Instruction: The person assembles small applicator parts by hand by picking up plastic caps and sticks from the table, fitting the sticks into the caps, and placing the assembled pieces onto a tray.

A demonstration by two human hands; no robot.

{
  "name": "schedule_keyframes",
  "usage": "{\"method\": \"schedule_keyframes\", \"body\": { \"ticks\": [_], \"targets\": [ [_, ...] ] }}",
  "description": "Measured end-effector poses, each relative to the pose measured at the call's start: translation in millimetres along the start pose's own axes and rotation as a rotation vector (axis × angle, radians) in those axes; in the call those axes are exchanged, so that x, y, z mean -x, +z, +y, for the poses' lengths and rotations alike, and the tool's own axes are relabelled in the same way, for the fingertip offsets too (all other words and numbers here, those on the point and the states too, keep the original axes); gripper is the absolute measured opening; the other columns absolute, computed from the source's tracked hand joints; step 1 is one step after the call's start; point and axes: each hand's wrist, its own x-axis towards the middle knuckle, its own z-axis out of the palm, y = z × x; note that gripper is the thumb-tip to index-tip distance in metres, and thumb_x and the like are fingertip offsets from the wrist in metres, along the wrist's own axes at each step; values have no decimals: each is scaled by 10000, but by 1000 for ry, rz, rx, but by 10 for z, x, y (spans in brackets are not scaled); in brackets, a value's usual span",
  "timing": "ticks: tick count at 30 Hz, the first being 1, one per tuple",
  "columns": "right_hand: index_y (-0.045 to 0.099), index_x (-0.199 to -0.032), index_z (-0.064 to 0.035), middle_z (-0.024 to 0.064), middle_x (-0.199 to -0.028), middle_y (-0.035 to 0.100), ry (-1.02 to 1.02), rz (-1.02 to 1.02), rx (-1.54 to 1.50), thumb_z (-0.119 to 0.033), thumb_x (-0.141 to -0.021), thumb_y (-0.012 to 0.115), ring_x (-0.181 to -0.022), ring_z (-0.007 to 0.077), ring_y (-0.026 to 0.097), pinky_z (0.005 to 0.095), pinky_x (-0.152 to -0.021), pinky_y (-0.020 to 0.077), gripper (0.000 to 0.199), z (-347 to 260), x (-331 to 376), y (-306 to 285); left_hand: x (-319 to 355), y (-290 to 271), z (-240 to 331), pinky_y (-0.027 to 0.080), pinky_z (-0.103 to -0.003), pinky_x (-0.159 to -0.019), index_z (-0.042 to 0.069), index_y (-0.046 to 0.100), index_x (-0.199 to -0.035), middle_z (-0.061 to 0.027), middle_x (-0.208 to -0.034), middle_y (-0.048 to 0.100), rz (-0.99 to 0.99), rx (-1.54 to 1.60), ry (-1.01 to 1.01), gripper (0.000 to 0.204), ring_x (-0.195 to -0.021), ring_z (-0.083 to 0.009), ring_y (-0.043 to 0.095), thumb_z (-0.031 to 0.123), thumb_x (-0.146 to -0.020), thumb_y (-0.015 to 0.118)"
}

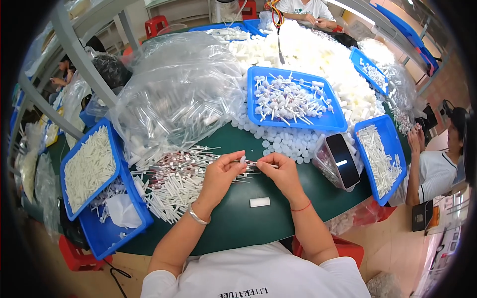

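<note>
Above the green table, my left hand (223,174) is closed in a pinch on a small whitish round cap (243,159). Close beside it, my right hand (280,171) pinches a thin dark-and-white rod (252,163) that points toward the cap. Whether rod and cap touch is too small to tell. Below my hands a short white cylinder (259,202) lies on its side. To the left of my left hand spreads a heap of thin brownish rods (176,171), with loose white tubes (171,201) in front of it.
A blue tray (252,111) of capped sticks stands ahead, among round white caps (290,147). White cylinders (308,47) pile up behind it. Blue trays of white tubes flank me left (64,174) and right (358,144). A black phone (342,159) leans on a clear container. Co-workers sit opposite and at right.
</note>
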Motion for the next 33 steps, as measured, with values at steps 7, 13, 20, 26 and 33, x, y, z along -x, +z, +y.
{"method": "schedule_keyframes", "body": {
  "ticks": [7,13,20,26,33],
  "targets": [
    [674,-893,18,50,-845,685,-42,-3,78,-108,-824,706,-783,84,626,216,-692,497,147,7,33,14,28,-52,-56,510,-202,-774,-39,580,-1196,-70,-962,666,8,-38,-14,334,-859,-102,640,34,-874,636],
    [668,-920,2,39,-853,631,-254,-57,235,-61,-818,710,-730,97,605,231,-663,497,127,118,28,46,78,-45,-70,545,-241,-762,-51,596,-1141,-91,-979,669,-61,47,-147,287,-831,-133,657,69,-884,640],
    [653,-890,-12,69,-807,588,-400,-57,375,-65,-798,719,-674,146,584,260,-602,480,125,64,44,92,89,-83,-116,557,-237,-728,-53,624,-1081,-98,-940,680,-24,98,-199,239,-783,-143,670,79,-883,649],
    [645,-888,-7,76,-824,610,-641,-88,490,-45,-795,712,-667,156,593,266,-593,480,121,117,-12,57,90,-72,-143,558,-233,-705,-50,640,-1057,-99,-916,685,31,117,-230,210,-759,-142,670,75,-887,640],
    [648,-861,-5,89,-813,621,-565,-64,464,-47,-796,708,-676,175,601,274,-605,482,99,95,7,53,103,-66,-139,555,-229,-694,-56,644,-1049,-105,-891,688,38,108,-208,216,-747,-142,672,74,-877,653]
  ]
}}
